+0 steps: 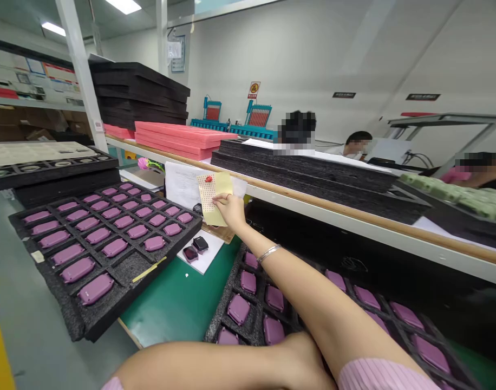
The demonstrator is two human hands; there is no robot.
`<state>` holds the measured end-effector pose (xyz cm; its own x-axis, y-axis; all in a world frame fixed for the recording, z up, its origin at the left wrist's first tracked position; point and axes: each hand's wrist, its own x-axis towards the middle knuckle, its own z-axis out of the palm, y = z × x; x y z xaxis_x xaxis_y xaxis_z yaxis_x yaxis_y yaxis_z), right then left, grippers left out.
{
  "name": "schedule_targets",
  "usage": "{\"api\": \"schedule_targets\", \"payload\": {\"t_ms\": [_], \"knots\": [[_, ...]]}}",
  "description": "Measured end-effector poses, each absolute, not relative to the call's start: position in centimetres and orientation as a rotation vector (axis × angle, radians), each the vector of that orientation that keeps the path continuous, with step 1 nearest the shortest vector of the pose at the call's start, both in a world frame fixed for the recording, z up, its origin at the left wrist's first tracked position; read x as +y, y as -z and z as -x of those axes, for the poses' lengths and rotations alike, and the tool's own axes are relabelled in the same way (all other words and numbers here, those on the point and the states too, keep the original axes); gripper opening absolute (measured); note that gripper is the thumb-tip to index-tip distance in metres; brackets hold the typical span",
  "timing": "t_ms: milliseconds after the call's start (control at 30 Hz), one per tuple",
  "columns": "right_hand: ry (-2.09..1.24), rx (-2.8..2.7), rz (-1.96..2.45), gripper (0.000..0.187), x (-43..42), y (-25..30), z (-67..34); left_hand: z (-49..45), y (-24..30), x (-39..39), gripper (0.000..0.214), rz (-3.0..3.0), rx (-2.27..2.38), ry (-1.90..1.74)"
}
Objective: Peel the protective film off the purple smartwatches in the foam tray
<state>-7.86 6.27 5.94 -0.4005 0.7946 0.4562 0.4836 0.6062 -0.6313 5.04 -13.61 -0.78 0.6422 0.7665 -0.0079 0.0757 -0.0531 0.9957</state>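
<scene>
My right hand (230, 210), at the end of the arm with a silver bracelet, reaches to a pale yellow sheet (207, 194) covered in rows of small dots. Thumb and forefinger are pinched together against its face; anything between them is too small to make out. The sheet stands upright by white papers (178, 184), with a red bit at its top. My left hand (299, 355) is low over a black foam tray (254, 322) of purple watch-shaped cases (239, 309); its fingers are hidden behind my right forearm.
Another black foam tray (122, 287) of purple cases lies on the left, one pocket bare. Two dark watch-like pieces (195, 248) rest on a white pad (205, 262). Above, a shelf edge (353, 225) carries black foam (272, 170) and pink foam (170, 138). People sit beyond.
</scene>
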Motion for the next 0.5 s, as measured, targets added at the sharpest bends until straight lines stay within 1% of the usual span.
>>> {"api": "schedule_targets", "payload": {"t_ms": [133,300,433,500], "knots": [[-0.513,-2.067,1.054,0.028,6.6,-6.6,8.3,-3.9,-0.9,-14.3,0.040,-1.616,0.719,-0.722],[-0.533,-2.049,1.074,0.029,6.8,-6.6,8.9,-3.5,-1.4,-14.3,0.028,-1.610,0.756,-0.723],[-0.575,-2.054,1.045,0.028,6.3,-6.7,8.9,-3.6,-1.4,-14.1,0.027,-1.601,0.724,-0.764],[-0.606,-2.065,1.012,0.028,5.8,-6.9,8.6,-3.6,-1.1,-14.2,0.031,-1.524,0.760,-0.768]]}}
